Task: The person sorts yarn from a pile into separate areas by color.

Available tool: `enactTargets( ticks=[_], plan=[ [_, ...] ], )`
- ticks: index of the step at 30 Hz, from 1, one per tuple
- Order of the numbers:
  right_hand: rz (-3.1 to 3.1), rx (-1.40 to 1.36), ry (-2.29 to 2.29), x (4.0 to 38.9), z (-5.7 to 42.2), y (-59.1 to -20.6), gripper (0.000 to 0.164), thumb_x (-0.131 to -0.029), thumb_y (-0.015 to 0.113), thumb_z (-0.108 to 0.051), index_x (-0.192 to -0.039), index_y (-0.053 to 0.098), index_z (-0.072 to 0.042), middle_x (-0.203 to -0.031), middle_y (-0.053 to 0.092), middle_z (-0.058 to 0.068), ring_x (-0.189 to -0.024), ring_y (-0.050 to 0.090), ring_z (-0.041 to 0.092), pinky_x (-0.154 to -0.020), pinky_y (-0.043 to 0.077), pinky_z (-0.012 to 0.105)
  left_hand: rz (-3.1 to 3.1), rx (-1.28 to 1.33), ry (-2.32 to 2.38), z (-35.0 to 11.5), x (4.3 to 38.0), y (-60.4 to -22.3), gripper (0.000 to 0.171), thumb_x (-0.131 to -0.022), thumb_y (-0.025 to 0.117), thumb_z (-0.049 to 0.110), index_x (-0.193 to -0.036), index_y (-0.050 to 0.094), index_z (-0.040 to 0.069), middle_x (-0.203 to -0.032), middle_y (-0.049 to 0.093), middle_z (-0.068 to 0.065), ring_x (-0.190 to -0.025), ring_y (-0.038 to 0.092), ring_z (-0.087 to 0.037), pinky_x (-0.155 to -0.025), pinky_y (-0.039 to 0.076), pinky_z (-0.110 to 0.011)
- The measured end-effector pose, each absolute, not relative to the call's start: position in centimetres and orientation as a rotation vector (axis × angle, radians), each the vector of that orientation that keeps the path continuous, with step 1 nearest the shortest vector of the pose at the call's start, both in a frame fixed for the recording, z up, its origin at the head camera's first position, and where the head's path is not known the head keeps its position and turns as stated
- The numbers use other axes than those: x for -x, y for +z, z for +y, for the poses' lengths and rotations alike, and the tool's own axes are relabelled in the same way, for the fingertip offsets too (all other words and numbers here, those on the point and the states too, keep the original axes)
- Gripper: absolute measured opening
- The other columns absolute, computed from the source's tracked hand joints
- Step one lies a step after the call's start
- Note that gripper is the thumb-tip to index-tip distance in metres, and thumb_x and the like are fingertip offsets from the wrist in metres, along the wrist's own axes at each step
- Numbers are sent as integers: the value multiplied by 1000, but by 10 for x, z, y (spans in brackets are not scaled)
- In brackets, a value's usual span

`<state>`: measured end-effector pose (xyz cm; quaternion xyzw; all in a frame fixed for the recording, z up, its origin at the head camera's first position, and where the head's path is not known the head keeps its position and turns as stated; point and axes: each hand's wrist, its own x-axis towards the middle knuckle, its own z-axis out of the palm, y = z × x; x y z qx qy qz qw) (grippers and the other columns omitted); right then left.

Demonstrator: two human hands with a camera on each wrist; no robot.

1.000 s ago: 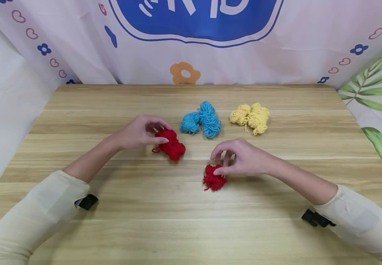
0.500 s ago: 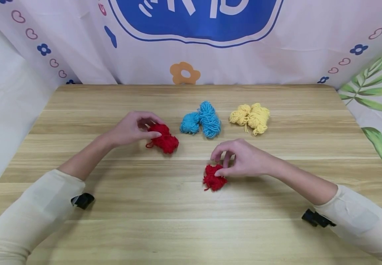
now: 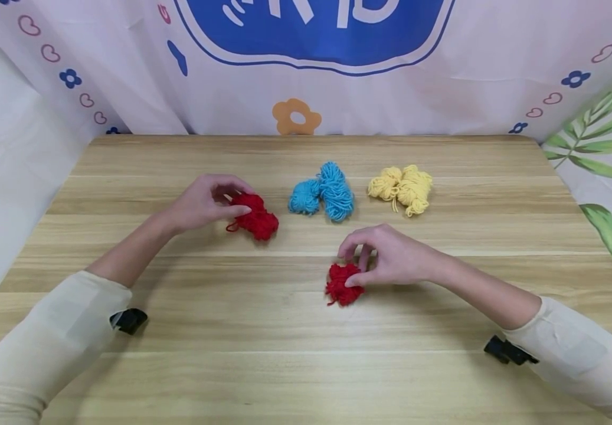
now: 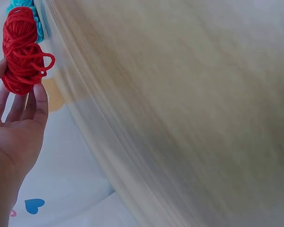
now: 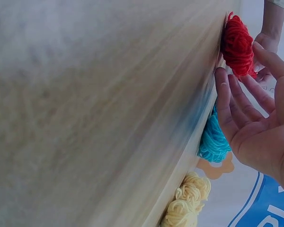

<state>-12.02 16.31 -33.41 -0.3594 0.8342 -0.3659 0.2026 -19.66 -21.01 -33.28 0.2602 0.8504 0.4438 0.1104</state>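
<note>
My left hand [image 3: 202, 202] holds a bundle of red yarn [image 3: 259, 222] between thumb and fingers, left of centre on the table. The left wrist view shows this red skein [image 4: 22, 54] with a loose loop at its side, its lower end in the fingers. A smaller red yarn bundle [image 3: 342, 291] lies nearer the front, under my right hand [image 3: 393, 257]. The right thumb overlaps its edge, while the other fingers arch above it, apart. In the right wrist view those fingers [image 5: 244, 101] spread beside red yarn [image 5: 237, 45].
Two blue yarn bundles [image 3: 336, 193] lie side by side toward the back of the wooden table [image 3: 284, 360]. Right of them are two yellow yarn bundles [image 3: 414, 190]. A printed cloth [image 3: 401, 100] hangs behind the table's rear edge.
My left hand has moved left and a little toward the back, carrying the larger red yarn bundle away from the blue ones. The right hand has stayed nearly still over the smaller one.
</note>
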Motion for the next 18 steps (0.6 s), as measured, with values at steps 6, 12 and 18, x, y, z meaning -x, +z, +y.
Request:
enactTargets(
  ticks=[6, 12, 18],
  plan=[
    [2327, 1003, -1016, 120, 163, -334, 34, -82, 88, -9, -111, 72, -5, -104, 71, 4, -78, 69, 9, -74, 61, 31, 2538, -748, 1300, -214, 199, -332, 27, -93, 75, 0, -119, 71, -5, -113, 71, -20, -97, 65, -14, -82, 54, -19],
    [2311, 1015, -1021, 120, 163, -334, 34, -82, 88, -9, -111, 71, -4, -104, 71, 4, -78, 69, 9, -73, 62, 32, 2556, -741, 1309, -218, 201, -331, 27, -93, 75, 1, -119, 71, -5, -113, 72, -20, -96, 66, -12, -81, 54, -18],
    [2300, 1022, -1012, 120, 163, -334, 33, -82, 88, -10, -110, 72, -5, -103, 72, 3, -77, 68, 8, -73, 61, 32, 2567, -698, 1323, -221, 202, -331, 26, -93, 74, 0, -119, 71, -5, -112, 72, -20, -95, 66, -11, -80, 55, -19]
  ],
)
